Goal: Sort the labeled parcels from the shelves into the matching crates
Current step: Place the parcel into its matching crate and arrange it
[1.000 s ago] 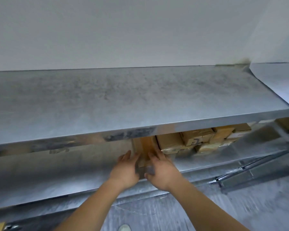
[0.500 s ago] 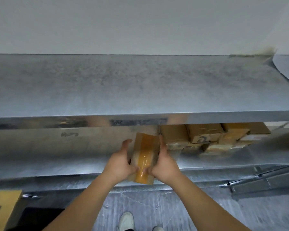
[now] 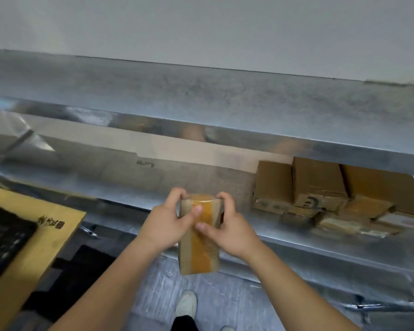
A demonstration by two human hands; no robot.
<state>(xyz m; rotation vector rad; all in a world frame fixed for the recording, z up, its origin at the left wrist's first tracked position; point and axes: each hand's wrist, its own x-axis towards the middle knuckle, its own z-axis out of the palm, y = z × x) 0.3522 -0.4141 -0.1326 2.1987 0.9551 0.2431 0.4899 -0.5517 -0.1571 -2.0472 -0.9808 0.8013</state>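
Observation:
A small cardboard parcel (image 3: 199, 249) sealed with a strip of yellow-brown tape is held upright in front of the lower shelf's edge, clear of the shelf. My left hand (image 3: 167, 223) grips its left side, thumb across the taped face and fingers over the top. My right hand (image 3: 227, 228) grips the right side the same way. No label shows on the face toward me. Several more cardboard parcels (image 3: 318, 187) are stacked on the lower metal shelf (image 3: 296, 237) to the right; one shows a dark printed mark.
The upper metal shelf (image 3: 201, 99) juts out above the hands. At the lower left is a yellow-rimmed crate (image 3: 41, 244) with a dark inside, over black floor mats. My white shoe (image 3: 186, 304) stands on the grey floor below the parcel.
Both hands have drawn the parcel out from the lower shelf toward me and stood it upright. The view has swung down and left, bringing the yellow crate into sight.

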